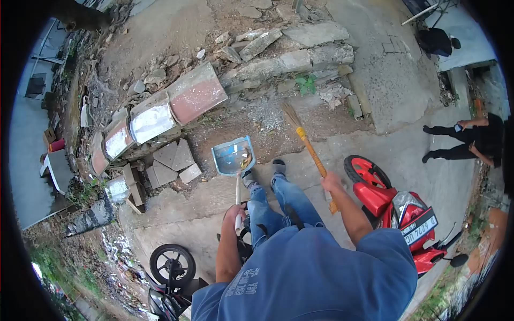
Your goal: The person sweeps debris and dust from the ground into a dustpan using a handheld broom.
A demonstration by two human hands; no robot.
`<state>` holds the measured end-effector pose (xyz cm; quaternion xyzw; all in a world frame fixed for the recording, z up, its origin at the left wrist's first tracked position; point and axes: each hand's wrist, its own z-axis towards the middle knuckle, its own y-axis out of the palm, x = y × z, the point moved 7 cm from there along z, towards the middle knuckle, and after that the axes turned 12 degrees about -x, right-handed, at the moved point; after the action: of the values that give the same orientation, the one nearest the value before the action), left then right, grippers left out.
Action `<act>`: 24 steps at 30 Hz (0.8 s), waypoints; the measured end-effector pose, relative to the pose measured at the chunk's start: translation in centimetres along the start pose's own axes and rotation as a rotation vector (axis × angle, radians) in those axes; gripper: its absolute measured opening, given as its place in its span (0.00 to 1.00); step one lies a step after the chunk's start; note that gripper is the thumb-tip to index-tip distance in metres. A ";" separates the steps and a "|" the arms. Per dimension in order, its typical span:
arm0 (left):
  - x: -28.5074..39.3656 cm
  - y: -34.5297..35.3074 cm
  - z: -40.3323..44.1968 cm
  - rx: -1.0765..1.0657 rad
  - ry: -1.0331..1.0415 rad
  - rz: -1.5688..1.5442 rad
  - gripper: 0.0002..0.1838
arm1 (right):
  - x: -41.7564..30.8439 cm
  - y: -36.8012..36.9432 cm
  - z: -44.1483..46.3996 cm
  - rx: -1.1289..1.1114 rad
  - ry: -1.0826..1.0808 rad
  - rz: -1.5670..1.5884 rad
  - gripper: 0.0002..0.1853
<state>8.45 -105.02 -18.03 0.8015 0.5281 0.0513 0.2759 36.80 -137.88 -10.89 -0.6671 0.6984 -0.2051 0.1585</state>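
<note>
My left hand [234, 213] is wrapped round the pale handle of a blue dustpan [234, 156]. The pan lies just ahead of my feet, with some dry leaves and bits of litter [246, 161] inside. In my right hand [333, 183] is a broom [307, 141] with a yellow-orange handle, gripped near its upper end. Its straw bristles [289, 113] point away from me, over the strip of dirt and gravel [266, 116]. The bristles are apart from the pan; whether they touch the ground I cannot tell.
A red motorcycle [376, 199] stands close on my right, and a black one [172, 266] at my left. Ahead are a broken stone kerb [289, 62], curved slabs [197, 92] and loose paving pieces [174, 156]. A person in black [484, 140] is at the right; another [435, 41] is farther off.
</note>
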 end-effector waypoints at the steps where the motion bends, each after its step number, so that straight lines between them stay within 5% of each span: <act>1: -0.4 0.3 0.3 -0.007 0.000 -0.011 0.07 | -0.5 0.3 2.3 0.040 -0.099 0.052 0.21; 8: -2.4 1.9 0.7 0.026 0.023 -0.057 0.07 | 0.3 0.8 5.6 -0.222 -0.211 0.182 0.36; 11: -2.9 2.8 0.8 -0.003 -0.004 -0.139 0.07 | 1.6 -0.7 2.1 -0.305 -0.182 0.022 0.32; 15: -3.5 3.6 0.6 -0.034 -0.041 -0.261 0.08 | 4.9 0.0 3.0 -0.105 -0.311 0.010 0.37; 17: -3.8 4.4 0.6 -0.073 -0.052 -0.261 0.13 | 4.2 -1.8 1.6 0.250 -0.422 -0.153 0.37; 20: -3.9 4.6 0.6 -0.051 -0.048 -0.241 0.14 | 2.4 -3.8 1.9 0.022 -0.159 -0.082 0.36; 24: -3.5 4.6 0.6 -0.035 -0.053 -0.204 0.12 | -0.8 -4.4 8.8 -0.033 -0.152 0.151 0.34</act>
<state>10.90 -109.60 -15.49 0.7398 0.5983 0.0109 0.3075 45.01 -137.85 -16.39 -0.6287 0.7359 -0.1297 0.2152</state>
